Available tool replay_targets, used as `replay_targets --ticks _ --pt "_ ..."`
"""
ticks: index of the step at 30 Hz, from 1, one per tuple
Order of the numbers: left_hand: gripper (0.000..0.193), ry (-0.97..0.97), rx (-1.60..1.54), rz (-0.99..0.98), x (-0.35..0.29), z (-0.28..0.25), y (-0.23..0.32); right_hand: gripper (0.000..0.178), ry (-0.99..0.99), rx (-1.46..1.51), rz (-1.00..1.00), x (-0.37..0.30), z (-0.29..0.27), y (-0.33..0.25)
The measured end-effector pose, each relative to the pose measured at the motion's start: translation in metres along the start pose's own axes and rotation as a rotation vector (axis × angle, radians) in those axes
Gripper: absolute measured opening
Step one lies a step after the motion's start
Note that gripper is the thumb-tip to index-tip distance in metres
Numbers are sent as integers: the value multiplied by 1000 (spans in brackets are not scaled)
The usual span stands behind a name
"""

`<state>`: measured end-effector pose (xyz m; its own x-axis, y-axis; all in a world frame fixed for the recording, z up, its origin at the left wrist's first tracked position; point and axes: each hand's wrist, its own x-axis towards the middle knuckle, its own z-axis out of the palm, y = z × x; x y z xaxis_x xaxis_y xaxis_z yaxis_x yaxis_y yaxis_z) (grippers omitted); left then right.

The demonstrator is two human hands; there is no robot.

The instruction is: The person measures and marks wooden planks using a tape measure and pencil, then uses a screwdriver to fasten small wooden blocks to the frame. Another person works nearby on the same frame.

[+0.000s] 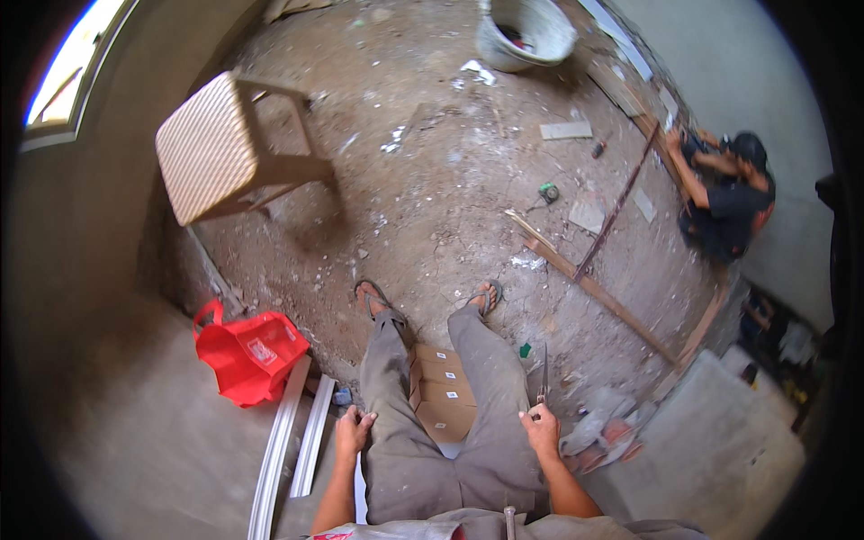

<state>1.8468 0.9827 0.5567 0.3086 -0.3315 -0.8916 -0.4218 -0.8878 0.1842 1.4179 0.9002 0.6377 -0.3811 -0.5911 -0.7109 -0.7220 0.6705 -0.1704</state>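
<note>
My left hand (354, 430) rests against the left side of my grey trousers (405, 432), its fingers curled. What is in it, if anything, I cannot make out. On the other side, my right hand (543, 432) is closed beside my right thigh. From its fingers a slim pointed metal tool (544, 376) sticks out forward; whether it is a knife or scissors is too small to tell. Between my legs lie several brown cardboard boxes (447, 393) with small white labels. My sandalled feet stand apart on the dusty floor.
To the left are a woven-pattern plastic stool (211, 153), a red bag (252, 355) and white profile strips (281, 450). A bucket (525, 40) stands ahead. Wooden strips (594, 288), a tape measure (548, 192) and plastic bags (598, 423) lie right. Another person (733, 193) crouches by the right wall.
</note>
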Motion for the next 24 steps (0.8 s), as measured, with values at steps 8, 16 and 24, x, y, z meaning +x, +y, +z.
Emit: replay_targets --ticks 8,16,24 --pt "30 -378 -119 68 -34 -22 190 24 -72 346 114 -1 -71 76" --pt "44 -632 285 293 27 38 368 43 263 985 244 73 -102 54" --pt "35 -328 193 255 281 196 465 43 300 1205 361 205 -73 -4"
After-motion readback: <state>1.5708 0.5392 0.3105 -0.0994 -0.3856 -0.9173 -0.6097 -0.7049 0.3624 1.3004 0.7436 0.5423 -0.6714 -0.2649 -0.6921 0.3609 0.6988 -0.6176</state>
